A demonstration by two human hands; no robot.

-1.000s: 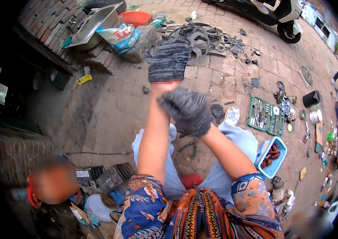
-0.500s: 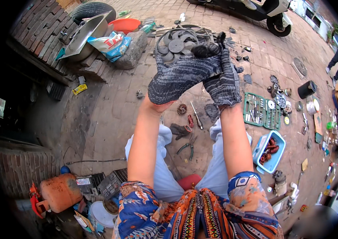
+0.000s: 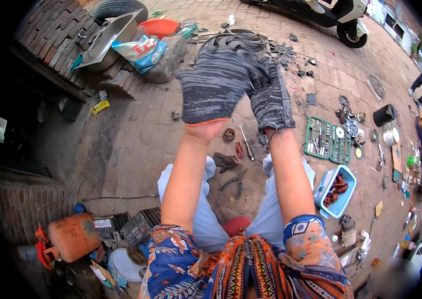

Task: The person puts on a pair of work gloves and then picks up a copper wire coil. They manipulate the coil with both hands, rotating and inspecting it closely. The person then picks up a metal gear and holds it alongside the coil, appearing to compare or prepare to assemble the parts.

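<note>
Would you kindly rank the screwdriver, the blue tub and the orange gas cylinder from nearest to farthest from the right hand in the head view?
1. Screwdriver: below the gloved right hand
2. Blue tub: outside the right leg
3. Orange gas cylinder: far lower left

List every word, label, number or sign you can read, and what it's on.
Red lettering on the white-and-blue bag: visible, but not copied out here.
White label on the black box: print too small to read.
Yellow packet: markings too small to read.
Grey striped gloves: no lettering visible.
</note>
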